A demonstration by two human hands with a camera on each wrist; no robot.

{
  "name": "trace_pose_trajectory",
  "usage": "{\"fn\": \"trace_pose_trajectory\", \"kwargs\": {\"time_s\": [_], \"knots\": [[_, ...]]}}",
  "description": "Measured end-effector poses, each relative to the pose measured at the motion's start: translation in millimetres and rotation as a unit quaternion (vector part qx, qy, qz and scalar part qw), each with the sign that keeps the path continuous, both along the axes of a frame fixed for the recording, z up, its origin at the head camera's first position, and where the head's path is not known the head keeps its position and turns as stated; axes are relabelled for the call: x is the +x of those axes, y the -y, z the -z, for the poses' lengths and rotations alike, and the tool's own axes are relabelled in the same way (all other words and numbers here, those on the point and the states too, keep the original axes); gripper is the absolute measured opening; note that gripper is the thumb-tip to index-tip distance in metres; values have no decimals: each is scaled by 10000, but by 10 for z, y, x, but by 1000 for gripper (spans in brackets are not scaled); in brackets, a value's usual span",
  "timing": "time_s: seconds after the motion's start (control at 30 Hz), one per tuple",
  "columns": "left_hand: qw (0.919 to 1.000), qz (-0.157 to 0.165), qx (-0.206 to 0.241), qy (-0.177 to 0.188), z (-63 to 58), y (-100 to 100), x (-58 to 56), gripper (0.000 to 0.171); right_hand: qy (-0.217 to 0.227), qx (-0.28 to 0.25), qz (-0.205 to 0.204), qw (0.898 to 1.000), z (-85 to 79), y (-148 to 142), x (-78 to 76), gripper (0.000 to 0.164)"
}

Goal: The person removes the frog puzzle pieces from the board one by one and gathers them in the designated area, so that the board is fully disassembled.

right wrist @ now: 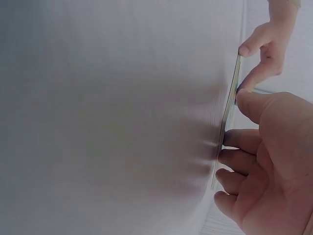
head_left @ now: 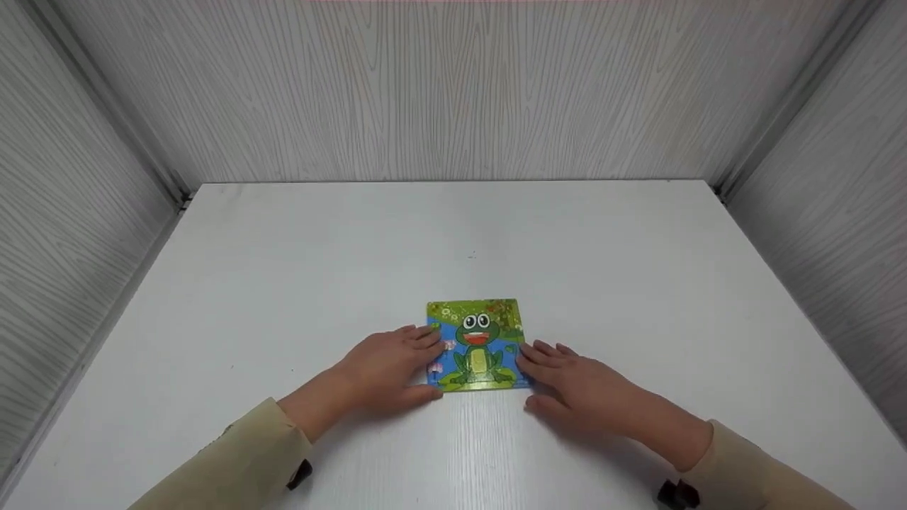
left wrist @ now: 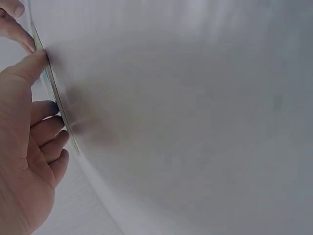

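Frog picture board (head_left: 479, 358) lies flat on the white surface (head_left: 297, 269), between your two hands, its frog upright as you look down at it. The fingers of your left hand (head_left: 391, 367) are extended, their tips resting over the board's left edge, with the thumb at its near-left corner. The fingers of your right hand (head_left: 584, 391) reach out straight and touch its right edge, the thumb just beside the near-right corner.

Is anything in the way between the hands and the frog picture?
No, nothing visible is in the way. The left hand already touches the left side of the frog picture, and the right hand touches its right side.
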State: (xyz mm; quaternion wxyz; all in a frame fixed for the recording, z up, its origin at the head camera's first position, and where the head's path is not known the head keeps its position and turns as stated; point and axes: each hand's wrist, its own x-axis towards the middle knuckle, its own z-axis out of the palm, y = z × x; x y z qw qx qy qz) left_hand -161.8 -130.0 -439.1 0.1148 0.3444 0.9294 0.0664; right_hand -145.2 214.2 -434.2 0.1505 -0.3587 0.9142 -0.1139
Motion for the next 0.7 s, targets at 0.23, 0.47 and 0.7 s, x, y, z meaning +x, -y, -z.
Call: {"fn": "trace_pose_trajectory", "kwargs": {"time_s": [0.23, 0.47, 0.7], "knots": [[9999, 100, 26, -12, 12, -9, 4, 74, -86, -28, 12, 10000, -49, -4, -57, 68], [9999, 150, 12, -83, 20, 1, 11, 75, -300, -938, 113, 9951, -247, 156, -312, 58], [9998, 113, 106, -103, 31, 6, 13, 75, -130, -1669, 275, 9855, -356, 482, -721, 52]]}}
